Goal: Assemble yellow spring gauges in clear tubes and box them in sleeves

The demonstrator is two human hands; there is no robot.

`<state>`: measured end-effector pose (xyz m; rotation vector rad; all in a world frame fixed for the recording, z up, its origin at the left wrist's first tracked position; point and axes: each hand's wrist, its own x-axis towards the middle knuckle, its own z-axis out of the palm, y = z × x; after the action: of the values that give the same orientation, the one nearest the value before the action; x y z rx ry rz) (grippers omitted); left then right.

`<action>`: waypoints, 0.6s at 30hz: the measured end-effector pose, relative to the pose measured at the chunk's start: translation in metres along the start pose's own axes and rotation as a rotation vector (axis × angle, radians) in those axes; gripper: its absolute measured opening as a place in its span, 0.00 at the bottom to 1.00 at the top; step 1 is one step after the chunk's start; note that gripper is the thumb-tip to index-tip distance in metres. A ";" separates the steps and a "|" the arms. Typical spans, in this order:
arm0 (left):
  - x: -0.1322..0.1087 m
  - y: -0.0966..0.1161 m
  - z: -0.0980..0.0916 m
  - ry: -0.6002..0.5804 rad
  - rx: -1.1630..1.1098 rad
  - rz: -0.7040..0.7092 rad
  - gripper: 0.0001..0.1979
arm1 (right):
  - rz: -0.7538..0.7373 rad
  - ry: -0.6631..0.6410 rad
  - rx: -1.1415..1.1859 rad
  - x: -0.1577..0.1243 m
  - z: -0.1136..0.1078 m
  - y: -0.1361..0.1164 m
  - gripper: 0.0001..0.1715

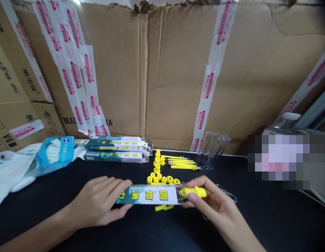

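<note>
A long clear packet (149,195) with a white and teal printed card lies across the black table between my hands. My left hand (99,201) holds its left end, fingers curled round it. My right hand (212,203) pinches the right end, where a yellow plastic tool (193,191) sticks out of the packet. A small yellow piece (163,207) lies just under the packet. Behind it sit several loose yellow caps (162,179) and yellow tube tools (182,162) with metal hooks.
Finished packets (116,148) are stacked at the back left beside a blue and white bag (53,152). Empty clear sleeves (214,145) lean on the taped cardboard wall (178,70). Wire rings (226,192) lie by my right hand. A blurred patch (288,161) is at right.
</note>
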<state>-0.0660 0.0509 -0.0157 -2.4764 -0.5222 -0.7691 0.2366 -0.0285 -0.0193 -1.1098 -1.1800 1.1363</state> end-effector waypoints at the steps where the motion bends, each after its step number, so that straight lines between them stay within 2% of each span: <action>1: 0.000 0.000 -0.001 0.001 -0.005 0.001 0.14 | -0.011 0.012 -0.026 0.000 -0.001 -0.001 0.15; 6: 0.003 0.002 -0.004 0.004 -0.008 0.036 0.14 | -0.030 -0.014 -0.162 0.005 -0.004 -0.002 0.18; 12: 0.001 0.001 -0.001 -0.018 -0.014 0.043 0.15 | -0.009 0.006 -0.165 0.001 -0.001 0.000 0.19; 18: 0.000 0.001 -0.001 -0.012 0.004 0.043 0.15 | -0.042 0.035 -0.375 -0.006 0.005 -0.002 0.19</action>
<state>-0.0652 0.0496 -0.0155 -2.4814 -0.4733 -0.7358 0.2317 -0.0341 -0.0180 -1.3730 -1.4189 0.8794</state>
